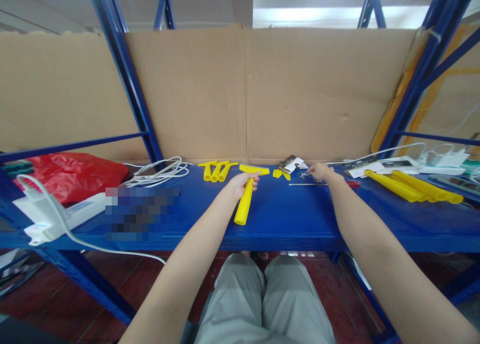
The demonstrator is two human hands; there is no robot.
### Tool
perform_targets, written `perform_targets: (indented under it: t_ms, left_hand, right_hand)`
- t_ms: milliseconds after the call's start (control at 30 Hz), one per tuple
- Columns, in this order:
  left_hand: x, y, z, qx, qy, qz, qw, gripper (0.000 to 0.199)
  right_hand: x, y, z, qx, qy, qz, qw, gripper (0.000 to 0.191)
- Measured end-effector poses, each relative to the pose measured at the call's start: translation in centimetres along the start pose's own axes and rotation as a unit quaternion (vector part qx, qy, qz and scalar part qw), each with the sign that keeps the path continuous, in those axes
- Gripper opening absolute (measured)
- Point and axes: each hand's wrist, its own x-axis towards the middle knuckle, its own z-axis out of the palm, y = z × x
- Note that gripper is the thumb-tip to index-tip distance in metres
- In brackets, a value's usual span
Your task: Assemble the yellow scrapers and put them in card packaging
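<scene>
My left hand [242, 182] is wrapped round the neck of a yellow T-shaped piece [244, 204], whose crossbar points away from me and whose tube points toward me. My right hand [319, 172] reaches to a small pile of metal bits [304, 175], its fingers bent down and pressed together; whatever they pinch is too small to see. A screwdriver with a red handle [352, 184] lies just below that hand. Small yellow parts [281, 174] sit left of the pile, beside a black-and-white packet [291, 164].
Several yellow T-shaped pieces [218, 171] lie left, and several yellow tubes [420, 186] right, on the blue table [285, 214]. Coiled white cable [165, 173], red bag [78, 174] and power strip [75, 216] are left. Cardboard [300, 94] stands behind.
</scene>
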Motion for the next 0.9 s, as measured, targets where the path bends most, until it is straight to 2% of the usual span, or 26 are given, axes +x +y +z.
perform_targets:
  t_ms: [100,267,500,900]
  left_hand:
    - [0.0,0.0,0.0,0.002,-0.003,0.003,1.0,0.023]
    - [-0.2,0.0,0.1,0.017,0.005,0.006,1.0,0.024]
    - [0.0,-0.2,0.0,0.033,0.008,0.008,0.999,0.023]
    - [0.7,-0.4,-0.6,0.074,0.011,-0.003,0.997,0.02]
  right_hand:
    - [-0.9,-0.7,-0.6,-0.027,-0.022,0.036,0.999,0.027]
    - [-1.7,-1.7,-1.0,-0.036,-0.023,0.041,0.998,0.024]
    - [-1.8,-1.9,-0.8,-0.059,-0.004,0.023,0.998,0.017]
    - [-1.5,-2.1,-0.5,-0.078,0.005,0.025,0.997,0.019]
